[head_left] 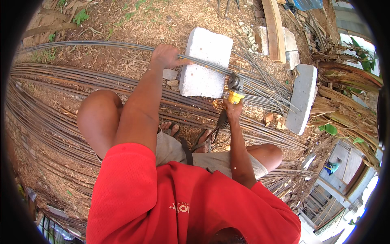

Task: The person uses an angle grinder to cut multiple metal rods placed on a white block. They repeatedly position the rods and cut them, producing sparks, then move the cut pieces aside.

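My left hand (165, 56) is closed around a few long steel rebar rods (109, 44), just left of a white concrete block (205, 83). The rods cross over the top of that block. In my right hand (232, 110) is a yellow angle grinder (235, 97), gripped by its body. Its disc (233, 80) is at the rods, just past the block's right side. Orange sparks (217, 103) show to the left of the grinder, between it and the block's lower edge. Exactly where the disc meets the steel is too small to tell.
Many more rebar rods (53, 77) lie across the ground beneath and around my legs. A second concrete slab (302, 99) stands at the right, beside dry banana stems (345, 110). Timber planks (274, 30) lie at the far right. Another person (332, 166) is at the lower right.
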`<action>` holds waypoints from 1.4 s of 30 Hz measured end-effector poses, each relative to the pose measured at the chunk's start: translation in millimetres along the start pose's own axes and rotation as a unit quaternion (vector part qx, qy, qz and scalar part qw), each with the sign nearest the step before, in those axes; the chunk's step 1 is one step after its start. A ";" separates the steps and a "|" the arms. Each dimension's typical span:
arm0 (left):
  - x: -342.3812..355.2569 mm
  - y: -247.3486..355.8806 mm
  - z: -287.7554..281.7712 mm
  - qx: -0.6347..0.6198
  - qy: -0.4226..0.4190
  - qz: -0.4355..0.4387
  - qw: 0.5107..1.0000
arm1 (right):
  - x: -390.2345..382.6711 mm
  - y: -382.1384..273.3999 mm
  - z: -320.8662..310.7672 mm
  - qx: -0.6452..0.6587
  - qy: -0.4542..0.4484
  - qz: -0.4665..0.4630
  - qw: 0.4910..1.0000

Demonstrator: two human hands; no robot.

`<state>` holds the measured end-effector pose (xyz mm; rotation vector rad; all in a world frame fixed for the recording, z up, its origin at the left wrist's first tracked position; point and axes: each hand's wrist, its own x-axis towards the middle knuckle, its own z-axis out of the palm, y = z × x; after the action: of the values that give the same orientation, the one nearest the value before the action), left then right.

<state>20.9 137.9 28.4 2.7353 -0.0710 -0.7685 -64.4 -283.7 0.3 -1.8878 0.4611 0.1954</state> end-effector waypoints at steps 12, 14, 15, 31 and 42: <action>2.1 -3.7 10.5 -0.005 0.063 0.021 0.998 | -5.7 -20.7 2.5 -0.043 -0.008 0.015 0.999; 3.3 -4.7 13.1 -0.001 0.075 0.023 0.997 | -4.3 -17.0 4.5 -0.047 0.007 0.005 0.999; 3.8 -4.9 14.1 0.000 0.082 0.024 0.996 | -3.7 -14.7 4.8 -0.050 0.014 0.013 0.999; -2.3 -0.6 1.2 0.001 0.025 0.011 1.000 | -2.9 -6.3 1.0 -0.038 -0.003 0.025 0.999; -3.0 0.8 -0.2 -0.005 0.007 0.004 1.000 | -2.3 -20.7 7.1 -0.056 0.014 -0.003 0.998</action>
<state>18.4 137.5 30.3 2.7286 -0.0752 -0.7455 -57.5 -270.4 16.6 -2.0029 0.4722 0.1931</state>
